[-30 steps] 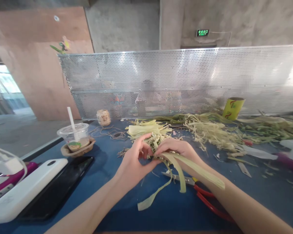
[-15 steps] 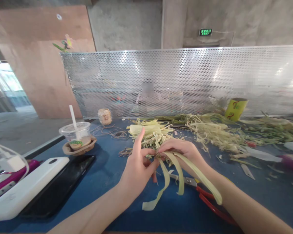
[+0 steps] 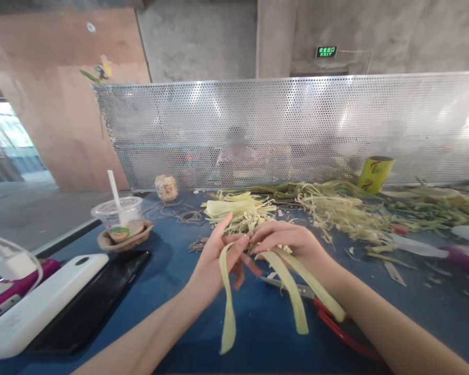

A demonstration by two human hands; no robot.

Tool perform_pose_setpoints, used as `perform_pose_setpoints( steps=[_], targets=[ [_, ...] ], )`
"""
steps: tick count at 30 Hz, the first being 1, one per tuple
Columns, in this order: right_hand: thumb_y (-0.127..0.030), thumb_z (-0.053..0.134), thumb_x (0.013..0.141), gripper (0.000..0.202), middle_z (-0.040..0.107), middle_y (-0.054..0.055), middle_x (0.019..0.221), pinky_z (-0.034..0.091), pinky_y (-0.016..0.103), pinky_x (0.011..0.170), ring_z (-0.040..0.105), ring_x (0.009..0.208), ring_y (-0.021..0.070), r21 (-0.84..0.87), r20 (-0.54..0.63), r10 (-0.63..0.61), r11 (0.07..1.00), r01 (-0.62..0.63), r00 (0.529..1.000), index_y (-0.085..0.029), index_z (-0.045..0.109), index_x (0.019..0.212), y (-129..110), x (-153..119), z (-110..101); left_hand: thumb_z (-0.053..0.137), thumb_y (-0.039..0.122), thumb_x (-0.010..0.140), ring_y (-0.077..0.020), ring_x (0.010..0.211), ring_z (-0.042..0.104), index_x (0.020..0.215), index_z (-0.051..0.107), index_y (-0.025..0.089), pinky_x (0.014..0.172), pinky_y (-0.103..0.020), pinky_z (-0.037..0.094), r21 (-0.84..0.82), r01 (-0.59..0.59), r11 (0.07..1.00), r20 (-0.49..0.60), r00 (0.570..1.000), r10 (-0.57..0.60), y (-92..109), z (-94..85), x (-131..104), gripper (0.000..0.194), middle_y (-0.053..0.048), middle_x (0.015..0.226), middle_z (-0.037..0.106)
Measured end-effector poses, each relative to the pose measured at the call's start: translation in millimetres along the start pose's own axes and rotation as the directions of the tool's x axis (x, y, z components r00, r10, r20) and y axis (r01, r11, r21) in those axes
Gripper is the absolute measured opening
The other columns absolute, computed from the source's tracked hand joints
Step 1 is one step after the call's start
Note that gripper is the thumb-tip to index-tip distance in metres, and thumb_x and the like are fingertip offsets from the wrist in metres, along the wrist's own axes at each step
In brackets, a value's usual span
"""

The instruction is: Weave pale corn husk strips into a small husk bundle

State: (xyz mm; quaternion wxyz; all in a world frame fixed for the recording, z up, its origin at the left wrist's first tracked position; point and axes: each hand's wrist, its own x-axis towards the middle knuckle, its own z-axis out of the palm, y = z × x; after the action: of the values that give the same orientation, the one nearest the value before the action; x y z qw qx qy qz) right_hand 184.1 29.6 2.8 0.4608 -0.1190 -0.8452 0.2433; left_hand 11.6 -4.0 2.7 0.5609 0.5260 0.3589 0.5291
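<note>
tabletop (image 3: 266,341) in blue runs under both hands and way out past them on either side. next up in size is a perforated metal screen (image 3: 277,120) standing across the far edge, well beyond the fingers. to the right of the right hand (image 3: 293,242) and a bit further off there's a messy heap of pale shredded leaves (image 3: 344,213), all stringy. left of the left hand (image 3: 214,260) lies a chunky white slab (image 3: 47,307), with a black phone-looking slab (image 3: 94,304) just beside it.

as for the hands, the right one is closed in a pinch on pale green strips (image 3: 293,291), two tails hanging down below it. left one is half curled with another strip draped over its fingers, honestly can't tell how tight it's holding that.

red-handled scissors (image 3: 308,292) lie flat below the right hand, partly hidden by the forearm. flat yellowish leaf bunch (image 3: 234,207) sits just past the fingertips. clear cup with a straw (image 3: 119,213) is out left of the left hand in a brown holder (image 3: 140,238). yellow tube (image 3: 375,174) is far to the right of the right hand, by the screen. smallest is a crumbly pale clump (image 3: 246,224) right at the fingertips.
</note>
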Motion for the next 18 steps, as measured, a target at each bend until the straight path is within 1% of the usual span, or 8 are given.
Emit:
perform_pose_setpoints(
  steps=[2,4,6,8,11,15,18],
  targets=[
    [-0.017,0.061,0.079,0.013,0.056,0.007,0.091,0.050,0.030,0.071,0.058,0.082,0.0152,-0.136,0.033,-0.014,0.991,0.018,0.999,-0.023,0.072,0.084,0.8,-1.6,0.5,0.066,0.028,0.074,-0.0126,0.046,0.058,0.142,0.008,0.017,0.035,-0.021,0.044,-0.056,0.027,0.998,0.017,1.000,-0.026,-1.8,-1.6,2.8,0.090,-0.001,0.070,0.064],
    [-0.018,0.061,0.079,0.012,0.052,0.005,0.082,0.049,0.029,0.066,0.054,0.077,0.0145,-0.277,0.066,-0.035,0.960,0.052,0.997,-0.022,0.072,0.082,-0.9,-1.4,0.3,0.068,0.024,0.072,-0.0111,0.045,0.057,0.141,0.012,0.013,0.042,-0.023,0.049,-0.086,0.069,0.994,0.038,0.997,-0.066,-2.6,-1.9,3.7,0.089,-0.001,0.068,0.066],
    [-0.016,0.059,0.080,0.014,0.053,0.005,0.077,0.049,0.028,0.066,0.053,0.076,0.0140,-0.332,0.130,-0.036,0.940,0.078,0.991,-0.021,0.072,0.085,-3.7,0.3,-1.2,0.069,0.019,0.071,-0.0106,0.043,0.056,0.140,0.017,0.009,0.043,-0.023,0.050,-0.125,0.124,0.984,0.036,0.992,-0.120,-2.0,-1.4,3.4,0.086,-0.001,0.063,0.066],
    [-0.014,0.058,0.081,0.017,0.059,0.005,0.083,0.049,0.027,0.070,0.055,0.080,0.0136,-0.300,0.182,-0.016,0.951,0.071,0.983,-0.020,0.070,0.091,-6.3,2.4,-3.6,0.069,0.015,0.071,-0.0101,0.042,0.056,0.137,0.024,0.007,0.041,-0.021,0.049,-0.180,0.154,0.972,-0.003,0.988,-0.157,-0.7,-0.8,2.9,0.080,-0.001,0.061,0.066],
    [-0.013,0.057,0.082,0.021,0.064,0.006,0.095,0.048,0.029,0.080,0.058,0.090,0.0140,-0.215,0.197,-0.011,0.975,0.054,0.980,-0.021,0.067,0.098,-7.5,4.1,-8.1,0.068,0.010,0.070,-0.0098,0.044,0.057,0.132,0.032,0.006,0.042,-0.020,0.049,-0.214,0.183,0.959,-0.064,0.978,-0.201,1.8,-1.1,2.9,0.072,-0.002,0.064,0.067],
    [-0.014,0.055,0.083,0.019,0.067,0.005,0.092,0.049,0.029,0.079,0.061,0.087,0.0135,-0.139,0.142,-0.024,0.989,0.044,0.990,-0.022,0.068,0.093,-6.4,3.9,-13.0,0.070,0.013,0.069,-0.0068,0.039,0.052,0.131,0.035,0.008,0.038,-0.017,0.043,-0.173,0.196,0.965,-0.062,0.976,-0.209,4.7,-2.8,3.3,0.072,-0.003,0.065,0.069],
    [-0.011,0.055,0.082,0.020,0.068,0.004,0.087,0.050,0.027,0.077,0.062,0.081,0.0123,-0.120,0.113,-0.009,0.992,0.023,0.994,-0.022,0.068,0.093,-6.3,3.6,-14.1,0.071,0.016,0.068,-0.0071,0.038,0.051,0.131,0.034,0.005,0.038,-0.017,0.042,-0.132,0.178,0.975,-0.037,0.982,-0.185,5.4,-4.2,2.6,0.074,-0.005,0.064,0.070]
  ],
)
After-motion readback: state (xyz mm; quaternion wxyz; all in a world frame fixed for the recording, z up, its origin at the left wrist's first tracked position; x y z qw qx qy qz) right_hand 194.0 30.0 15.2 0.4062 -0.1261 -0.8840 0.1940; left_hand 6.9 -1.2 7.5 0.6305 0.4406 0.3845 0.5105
